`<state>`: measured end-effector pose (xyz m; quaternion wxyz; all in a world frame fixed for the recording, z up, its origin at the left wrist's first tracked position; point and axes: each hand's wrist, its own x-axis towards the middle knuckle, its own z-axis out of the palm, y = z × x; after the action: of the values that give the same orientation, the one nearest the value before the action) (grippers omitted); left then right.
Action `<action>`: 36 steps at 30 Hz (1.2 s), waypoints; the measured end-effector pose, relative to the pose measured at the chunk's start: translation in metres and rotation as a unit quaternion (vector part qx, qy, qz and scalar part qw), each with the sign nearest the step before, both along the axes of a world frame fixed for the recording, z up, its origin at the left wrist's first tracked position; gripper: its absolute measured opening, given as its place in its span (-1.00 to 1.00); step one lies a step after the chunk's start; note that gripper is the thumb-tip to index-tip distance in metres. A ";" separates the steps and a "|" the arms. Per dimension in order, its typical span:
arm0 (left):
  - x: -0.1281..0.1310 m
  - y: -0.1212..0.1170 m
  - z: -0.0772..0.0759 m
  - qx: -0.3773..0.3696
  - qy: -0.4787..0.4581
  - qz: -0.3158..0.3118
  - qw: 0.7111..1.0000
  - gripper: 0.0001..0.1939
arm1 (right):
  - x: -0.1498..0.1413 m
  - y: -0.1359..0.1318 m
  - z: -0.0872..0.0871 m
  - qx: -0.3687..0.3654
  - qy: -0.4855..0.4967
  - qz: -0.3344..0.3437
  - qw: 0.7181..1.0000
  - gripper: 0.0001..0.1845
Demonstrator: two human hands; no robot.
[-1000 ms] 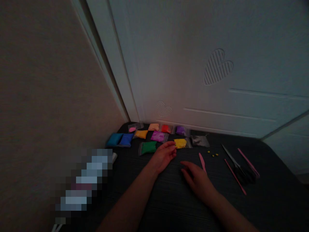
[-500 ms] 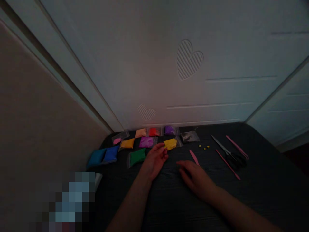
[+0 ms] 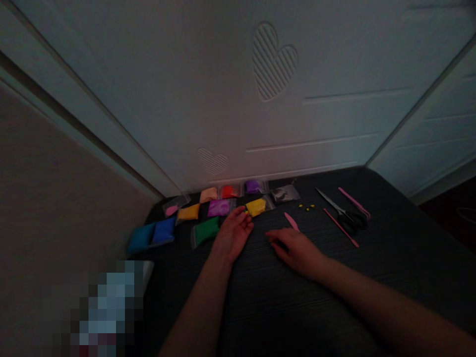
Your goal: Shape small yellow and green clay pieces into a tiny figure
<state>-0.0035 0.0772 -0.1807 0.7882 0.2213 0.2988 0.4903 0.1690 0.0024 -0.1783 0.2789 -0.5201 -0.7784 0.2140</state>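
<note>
My left hand point(image 3: 235, 234) is raised over the dark table, thumb and fingertips closed on a tiny yellow-and-green piece of clay point(image 3: 246, 212). Behind those fingertips lies a bag of yellow clay point(image 3: 256, 207), and a bag of green clay point(image 3: 207, 231) is beside the wrist. My right hand point(image 3: 295, 248) is to the right, its fingers loosely bent and apart from the thumb, with nothing visible between them. Just beyond its knuckles is a pink plastic clay knife point(image 3: 291, 221), partly covered by the hand. Several tiny yellow-and-dark pieces point(image 3: 307, 208) rest farther back.
Scissors point(image 3: 340, 210) with black handles lie at the right, between a thin pink stick tool point(image 3: 340, 227) and pink tweezers point(image 3: 354, 202). Bags of coloured clay, including blue point(image 3: 163, 231), red point(image 3: 229, 191) and purple point(image 3: 219, 208), line the back left. A white panel point(image 3: 178, 99) rises behind the table point(image 3: 267, 312).
The view has shifted, so the table's contents appear higher and farther left. My left hand keeps its pinch on the clay piece; my right hand stays loosely bent near the knife.
</note>
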 end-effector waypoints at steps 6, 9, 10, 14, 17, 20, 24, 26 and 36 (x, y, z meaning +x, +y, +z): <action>0.001 0.000 0.000 -0.008 -0.008 0.005 1.000 -0.80 | 0.006 0.002 0.001 -0.005 -0.036 0.022 0.999 -0.76; 0.002 0.000 0.000 -0.019 -0.015 0.012 1.000 -0.79 | 0.008 0.002 0.000 -0.015 -0.050 0.030 0.998 -0.75; 0.002 0.001 0.000 -0.022 -0.017 0.015 1.000 -0.79 | 0.009 0.001 -0.001 -0.019 -0.053 0.032 0.998 -0.74; 0.002 0.002 -0.001 -0.013 -0.009 0.014 1.000 -0.81 | 0.011 0.000 -0.002 -0.033 -0.059 0.034 0.997 -0.77; 0.002 0.002 -0.002 -0.019 -0.004 0.013 1.000 -0.80 | 0.012 0.000 -0.002 -0.031 -0.063 0.036 0.997 -0.80; 0.001 0.003 -0.001 -0.019 -0.007 0.014 1.000 -0.80 | 0.013 0.001 -0.002 -0.017 -0.056 0.039 0.997 -0.76; 0.001 0.003 0.000 -0.020 -0.007 0.018 1.000 -0.78 | 0.013 0.002 -0.002 -0.008 -0.050 0.041 0.998 -0.74; 0.001 0.003 -0.001 -0.030 -0.002 0.021 0.999 -0.78 | 0.013 0.001 -0.003 -0.017 -0.046 0.038 0.998 -0.77; 0.002 0.003 -0.002 -0.011 -0.012 0.019 1.000 -0.79 | 0.006 0.006 0.003 0.004 -0.135 0.045 0.990 -0.85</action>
<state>-0.0017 0.0802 -0.1832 0.7846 0.2014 0.2989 0.5045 0.1747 0.0083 -0.1756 0.1638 -0.5078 -0.8321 0.1512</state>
